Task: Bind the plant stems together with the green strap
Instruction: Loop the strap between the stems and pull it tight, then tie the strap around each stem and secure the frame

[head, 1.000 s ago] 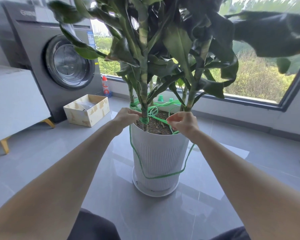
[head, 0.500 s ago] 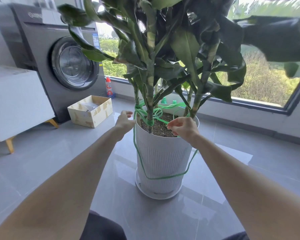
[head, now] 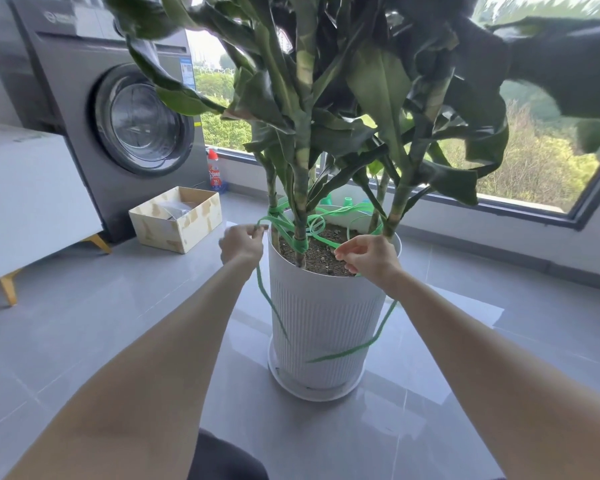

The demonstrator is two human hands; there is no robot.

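While the tall plant stems (head: 301, 188) rise from the soil (head: 326, 261) inside the white pot (head: 326, 323), the green strap (head: 300, 244) is wound around the base of the central stem and around the stem at the pot's left rim. Loose loops of it lie over the soil between them.

The left hand (head: 241, 245) is just outside the pot's left rim. Its fingers (head: 257, 234) are pinched together on a bend of the strap, and from there one length hangs down the left wall of the pot.

The right hand (head: 369, 256) is over the pot's near right rim. Its fingers (head: 342, 251) are curled and closed on another run of the strap just above the soil. Past this hand the strap drops outside the pot's right wall and curves across the ribbed front. It ends partway up the pot, above the saucer (head: 312, 389) on which the pot stands on the grey tiled floor (head: 84, 341).

To the left of the pot is an open cardboard box (head: 177, 221), and a dark washing machine (head: 118, 119) stands behind the box. A small bottle (head: 215, 176) stands on the floor behind and to the left of the pot, below a wide window (head: 541, 157). Far left of the pot is a white cabinet (head: 32, 195) on wooden legs.
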